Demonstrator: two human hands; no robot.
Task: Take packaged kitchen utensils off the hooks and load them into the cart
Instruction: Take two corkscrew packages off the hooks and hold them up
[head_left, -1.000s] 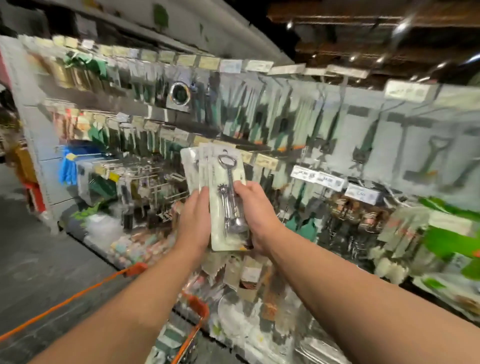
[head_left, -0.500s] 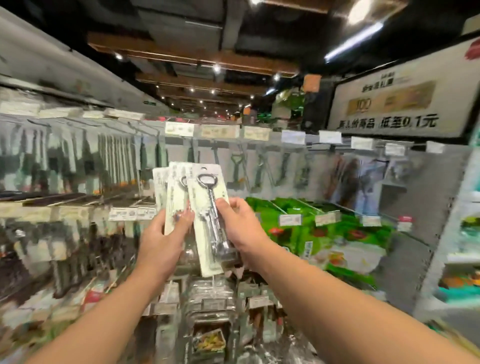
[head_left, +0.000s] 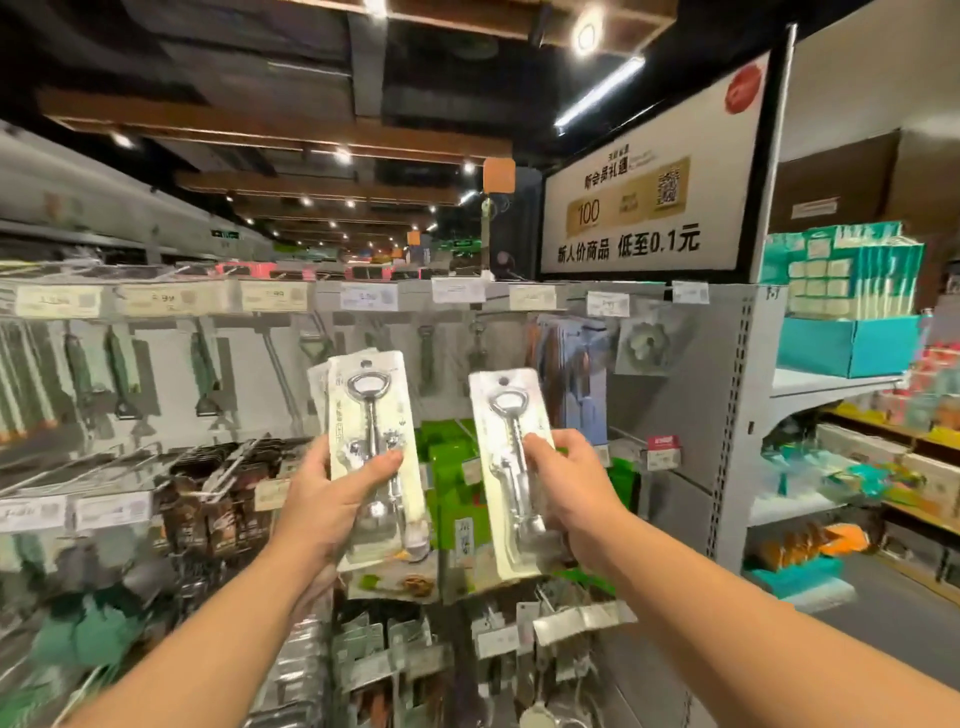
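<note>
From the head camera, both your arms reach forward in front of a grey pegboard display wall (head_left: 670, 395) hung with packaged kitchen tools.

Your left hand (head_left: 332, 493) grips a small stack of cream-coloured blister cards, each with a chrome corkscrew bottle opener (head_left: 371, 415). Your thumb lies across the front of the top card, about halfway up, and your fingers curl behind the stack. The cards stand nearly upright, rising above your hand, with the edges of at least one more card showing behind the front one at the left.

Your right hand (head_left: 576, 488) pinches a single cream-coloured card with a chrome corkscrew opener (head_left: 511, 467). The thumb presses on the front near the card's right edge, at the corkscrew's shaft, and the fingers wrap behind. This card tilts a little, its top leaning left, and hangs lower than the left stack. The two packs are held apart, with a gap between them through which bright green packaged goods (head_left: 447, 457) on the hooks show.

Along the top of the display runs a row of pale price tags (head_left: 265, 297). Above the right end stands a large white sign with black Chinese text (head_left: 644, 208). To the right, shelves carry teal boxes (head_left: 847, 345). No cart shows in this view.
</note>
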